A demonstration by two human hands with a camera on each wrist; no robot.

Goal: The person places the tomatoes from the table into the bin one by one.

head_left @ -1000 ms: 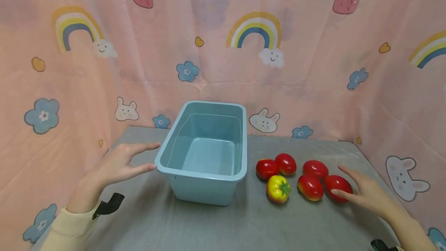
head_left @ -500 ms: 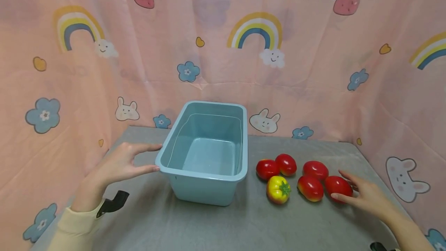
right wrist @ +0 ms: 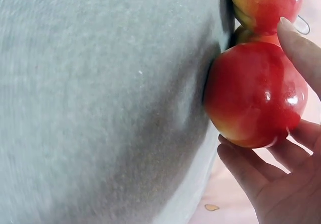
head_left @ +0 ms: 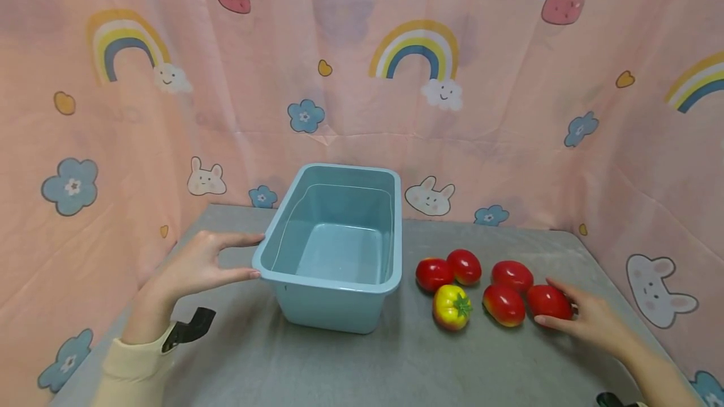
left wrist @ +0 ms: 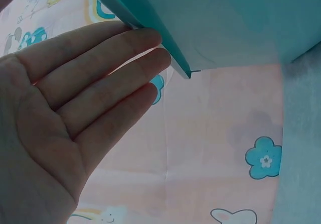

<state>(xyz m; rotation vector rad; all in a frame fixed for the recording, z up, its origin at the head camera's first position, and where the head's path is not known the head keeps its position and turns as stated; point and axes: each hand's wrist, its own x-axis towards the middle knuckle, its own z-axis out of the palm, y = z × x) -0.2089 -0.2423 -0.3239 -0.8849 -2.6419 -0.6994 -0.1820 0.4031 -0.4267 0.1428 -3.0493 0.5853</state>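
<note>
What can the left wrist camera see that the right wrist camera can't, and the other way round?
Only the left wrist view shows the left hand, the blue tub it reaches up to, and a smiling cloud.

Only the right wrist view shows the right hand, the near red fruit it holds, and another red fruit.

Both show the pink curtain and the grey table.

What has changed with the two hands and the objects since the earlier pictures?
The left hand moved slightly rightward; its fingertips now meet the rim of the blue bin. The right hand closed in, its thumb and fingers now curved round the rightmost red fruit, which is not visibly lifted. The bin, the yellow fruit and the other four red fruits stayed in place.
</note>
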